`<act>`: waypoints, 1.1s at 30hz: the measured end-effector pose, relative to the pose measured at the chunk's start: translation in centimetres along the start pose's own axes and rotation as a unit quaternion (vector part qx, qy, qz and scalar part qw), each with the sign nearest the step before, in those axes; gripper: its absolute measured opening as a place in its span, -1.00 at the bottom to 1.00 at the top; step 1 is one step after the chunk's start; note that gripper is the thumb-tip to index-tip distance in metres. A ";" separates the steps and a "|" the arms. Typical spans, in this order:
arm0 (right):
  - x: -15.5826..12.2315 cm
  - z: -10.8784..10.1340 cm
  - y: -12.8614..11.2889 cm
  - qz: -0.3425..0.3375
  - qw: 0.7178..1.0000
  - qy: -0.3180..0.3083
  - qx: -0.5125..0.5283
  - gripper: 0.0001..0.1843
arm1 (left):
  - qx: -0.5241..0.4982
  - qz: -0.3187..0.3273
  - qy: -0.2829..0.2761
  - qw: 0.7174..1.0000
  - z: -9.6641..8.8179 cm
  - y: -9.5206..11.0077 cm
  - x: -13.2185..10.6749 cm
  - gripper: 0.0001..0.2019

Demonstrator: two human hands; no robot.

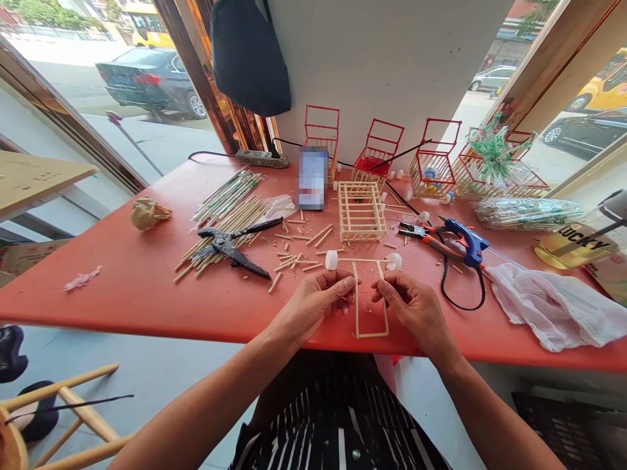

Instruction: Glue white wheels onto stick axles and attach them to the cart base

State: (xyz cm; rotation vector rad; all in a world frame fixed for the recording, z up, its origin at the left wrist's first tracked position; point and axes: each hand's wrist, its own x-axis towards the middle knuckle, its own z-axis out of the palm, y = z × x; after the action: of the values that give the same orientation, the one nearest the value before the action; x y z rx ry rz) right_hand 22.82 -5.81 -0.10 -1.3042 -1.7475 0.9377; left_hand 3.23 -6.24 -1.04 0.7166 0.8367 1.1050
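Note:
My left hand (316, 301) and my right hand (416, 307) both pinch a small frame of thin wooden sticks (371, 307) over the near edge of the red table (147, 281). Each hand holds one side rail of the frame. The frame's top bar is an axle stick with a white wheel at its left end (332, 260) and another at its right end (394, 261). Just beyond stands a bare wooden stick cage (361, 210).
Black cutters (235, 247) lie on a pile of sticks (230, 215) at left, with cut bits scattered around. A blue glue gun (465, 240) and orange pliers (424, 235) lie at right. Red stick carts (377, 153) line the back. A white plastic bag (553, 303) and a crumpled paper (148, 213) are also there.

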 end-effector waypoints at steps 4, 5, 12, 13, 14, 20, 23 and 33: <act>0.0 -0.1 0.1 0.003 1.000 0.002 -0.001 -0.68 | -0.004 -0.013 -0.015 1.000 -0.3 0.4 -0.5 -0.54; 0.0 -0.1 0.1 0.003 1.000 0.003 -0.002 -0.68 | 0.003 -0.017 -0.022 1.000 -0.5 0.4 -0.7 -0.54; -0.1 -0.2 -0.4 0.005 1.000 0.005 -0.010 -0.67 | 0.103 0.032 0.021 0.994 -2.6 1.6 -2.1 -0.61; -0.1 -0.2 -0.4 0.004 1.000 0.005 -0.010 -0.67 | 0.120 0.052 0.044 0.990 -2.8 1.9 -2.2 -0.61; -0.1 -0.1 -0.3 0.004 1.000 0.006 -0.011 -0.67 | 0.136 0.074 0.067 0.986 -3.0 2.3 -2.3 -0.60; -0.2 0.1 -0.4 0.001 1.000 0.012 -0.013 -0.68 | 0.186 0.146 0.089 0.967 -3.2 3.9 -1.6 -0.57; -0.2 0.2 -0.4 0.002 1.000 0.017 -0.012 -0.68 | 0.175 0.141 0.070 0.972 -3.1 3.9 -0.9 -0.54; -0.4 0.4 -0.6 -0.010 1.000 0.019 0.001 -0.69 | 0.108 0.087 0.023 0.990 -2.1 4.1 0.2 -0.52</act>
State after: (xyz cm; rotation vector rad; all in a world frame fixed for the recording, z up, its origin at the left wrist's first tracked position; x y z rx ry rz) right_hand 22.32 -6.37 0.18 -1.2915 -1.7278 0.8983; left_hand -0.40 -4.63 1.29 0.9629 0.9556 1.2010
